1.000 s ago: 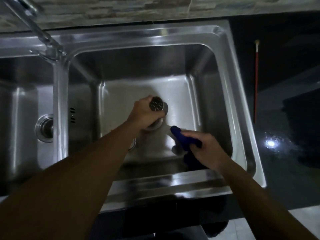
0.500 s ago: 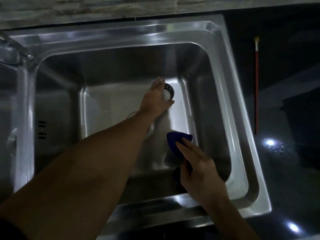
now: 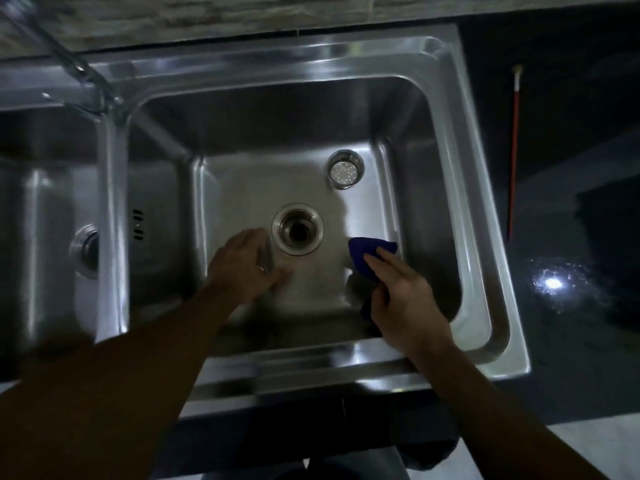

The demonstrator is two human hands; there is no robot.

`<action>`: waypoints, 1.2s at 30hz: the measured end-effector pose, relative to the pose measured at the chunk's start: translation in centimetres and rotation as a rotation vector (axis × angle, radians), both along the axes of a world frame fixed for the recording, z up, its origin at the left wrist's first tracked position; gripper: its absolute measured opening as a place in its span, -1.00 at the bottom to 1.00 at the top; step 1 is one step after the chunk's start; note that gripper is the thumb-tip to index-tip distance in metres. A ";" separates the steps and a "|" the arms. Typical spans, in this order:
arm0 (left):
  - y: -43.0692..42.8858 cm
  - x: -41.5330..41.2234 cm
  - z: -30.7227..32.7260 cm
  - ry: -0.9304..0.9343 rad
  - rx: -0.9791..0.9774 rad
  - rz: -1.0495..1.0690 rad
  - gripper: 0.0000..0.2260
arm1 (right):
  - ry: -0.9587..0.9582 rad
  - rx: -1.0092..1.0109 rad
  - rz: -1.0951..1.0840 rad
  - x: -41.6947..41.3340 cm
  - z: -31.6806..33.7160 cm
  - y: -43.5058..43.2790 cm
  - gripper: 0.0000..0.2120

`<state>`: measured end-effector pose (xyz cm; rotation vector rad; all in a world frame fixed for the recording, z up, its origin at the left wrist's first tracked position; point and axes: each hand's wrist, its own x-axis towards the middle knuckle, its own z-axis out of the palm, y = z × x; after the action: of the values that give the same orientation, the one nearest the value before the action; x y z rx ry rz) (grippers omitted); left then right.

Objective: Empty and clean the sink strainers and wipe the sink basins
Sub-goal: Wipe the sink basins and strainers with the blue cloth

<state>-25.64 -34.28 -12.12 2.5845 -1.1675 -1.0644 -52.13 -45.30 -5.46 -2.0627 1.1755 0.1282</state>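
Note:
A round metal strainer (image 3: 345, 169) stands on the floor of the right basin (image 3: 249, 174), near its far right corner. The drain hole (image 3: 298, 229) in the middle of that basin is uncovered. My left hand (image 3: 242, 268) hovers low over the basin floor just left of the drain, fingers apart, holding nothing. My right hand (image 3: 401, 292) presses a blue cloth (image 3: 367, 252) against the basin floor to the right of the drain. The left basin (image 3: 45, 216) shows its own drain (image 3: 85, 249) at the frame's left.
A faucet (image 3: 65, 60) rises at the far left over the divider between basins. A thin red stick (image 3: 513, 147) lies on the dark countertop (image 3: 571, 202) right of the sink. A stone-tiled wall runs along the back.
My left hand set the strainer down near the basin's far right corner, let go and drew back beside the drain. The right hand stayed on the cloth.

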 end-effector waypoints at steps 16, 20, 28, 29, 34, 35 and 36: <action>3.5 0.0 6.5 0.289 -0.207 0.409 -0.49 | -0.083 0.132 -0.178 1.9 1.9 0.4 -0.48; 3.3 -0.6 9.1 0.705 -0.367 0.654 -0.54 | -0.347 0.403 -0.372 6.6 3.6 2.2 -0.41; 4.0 1.2 9.9 1.004 -0.501 0.999 -0.73 | -0.560 0.379 -0.137 12.6 5.0 6.2 -0.25; 4.0 1.6 9.9 1.029 -0.494 0.983 -0.74 | -0.549 0.367 -0.130 12.9 4.7 5.9 -0.24; 2.2 2.7 9.7 0.942 -0.525 1.009 -0.66 | -0.461 0.391 -0.163 13.6 2.9 4.8 -0.32; 1.8 2.6 9.6 0.901 -0.500 0.994 -0.66 | -0.451 0.380 -0.186 13.4 2.6 5.0 -0.35; 1.5 2.6 9.4 0.860 -0.450 0.967 -0.67 | -0.447 0.362 -0.204 13.2 2.4 5.1 -0.36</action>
<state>-23.05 -32.77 -2.75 1.6251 0.0765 -1.2052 -38.96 -40.15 -3.06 -1.5412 0.9893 -0.1967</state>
